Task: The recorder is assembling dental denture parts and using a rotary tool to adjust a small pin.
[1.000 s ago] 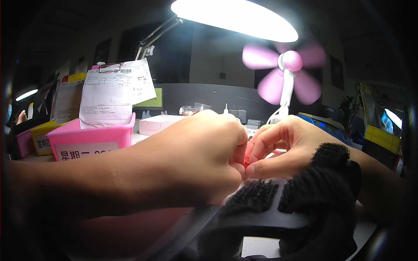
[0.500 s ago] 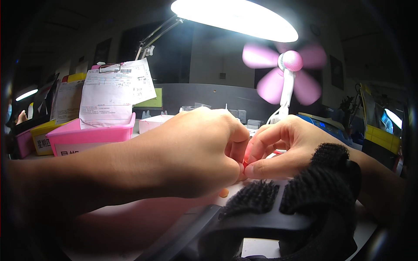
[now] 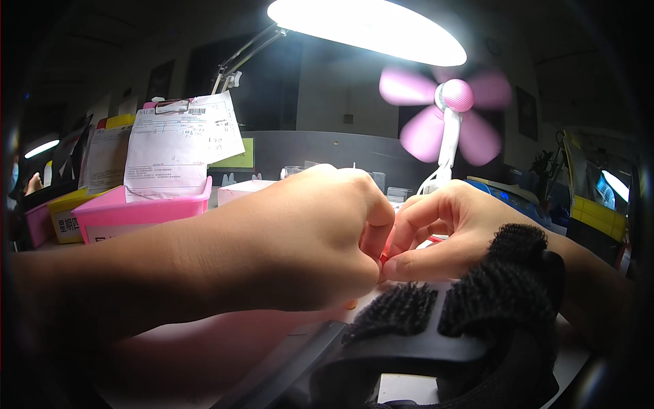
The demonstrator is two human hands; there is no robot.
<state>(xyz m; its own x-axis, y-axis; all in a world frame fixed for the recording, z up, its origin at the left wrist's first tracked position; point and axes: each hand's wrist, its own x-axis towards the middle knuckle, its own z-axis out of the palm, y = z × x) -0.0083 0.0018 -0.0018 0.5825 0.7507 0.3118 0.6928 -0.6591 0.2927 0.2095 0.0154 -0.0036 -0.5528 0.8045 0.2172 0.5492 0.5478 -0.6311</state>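
My left hand (image 3: 293,242) reaches in from the left with its fingers curled into a pinch. Its back faces me and hides most of the thumb and whatever lies between the fingertips. Close against it, my right hand (image 3: 453,228) pinches a small red piece (image 3: 384,258) between thumb and forefinger. The fingertips of both hands meet around this piece, and only a sliver of it shows, so its kind cannot be made out. A small orange round bit (image 3: 351,304) lies on the white tabletop under my left hand, partly covered.
A black bristled strap frame (image 3: 449,334) fills the near right foreground. To the left stand a pink bin (image 3: 146,217) with clipped papers (image 3: 167,150) and a yellow bin (image 3: 65,218). Behind my hands are a pink fan (image 3: 458,95), a bright lamp (image 3: 371,31) and a grey partition (image 3: 306,146).
My left hand has shifted slightly right and rolled a little, covering more of the orange bit and hiding its own thumb tip. My right hand stays nearly still.
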